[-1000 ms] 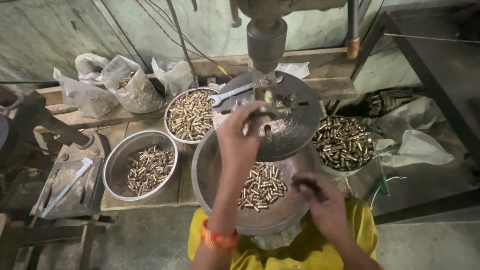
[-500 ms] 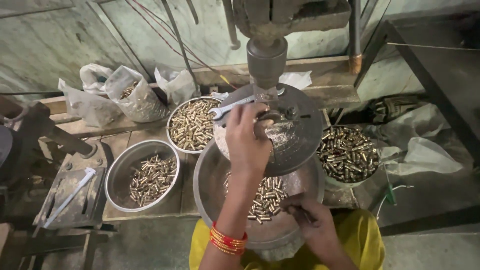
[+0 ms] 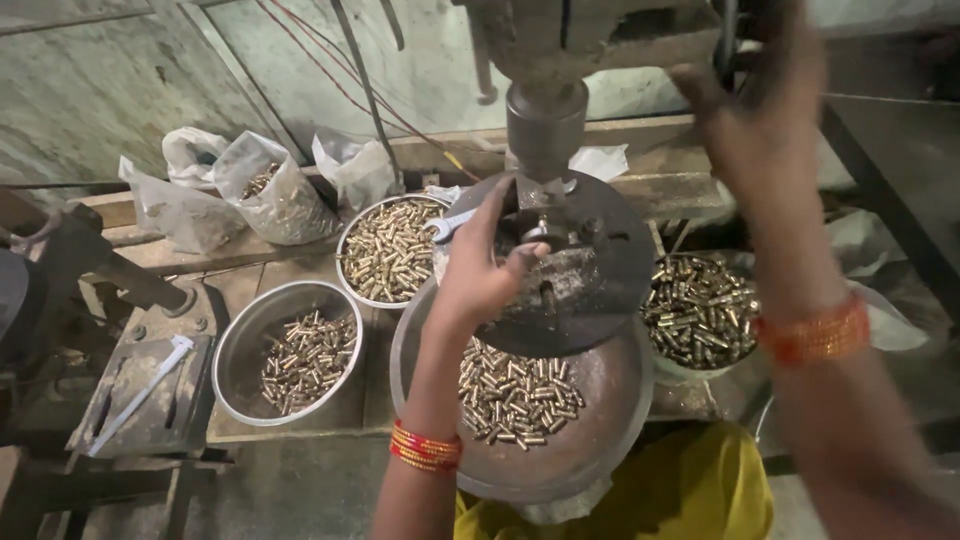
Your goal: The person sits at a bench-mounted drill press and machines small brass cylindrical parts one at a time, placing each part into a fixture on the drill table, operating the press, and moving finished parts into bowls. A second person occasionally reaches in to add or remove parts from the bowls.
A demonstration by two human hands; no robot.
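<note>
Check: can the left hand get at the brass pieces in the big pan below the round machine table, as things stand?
Probably yes. The left hand rests at the round table, directly above the big pan. The brass pieces lie uncovered toward the pan's front, though the table overhangs its back part.

Dull grey round metal drill-press table [image 3: 590,290], grimy and scuffed, shiny small brass cylinders [image 3: 515,395] in worn matt steel basin [image 3: 590,455], smooth steel bowl [image 3: 250,340], crinkled clear plastic bags [image 3: 275,200], rough weathered wooden bench [image 3: 190,255]
</note>
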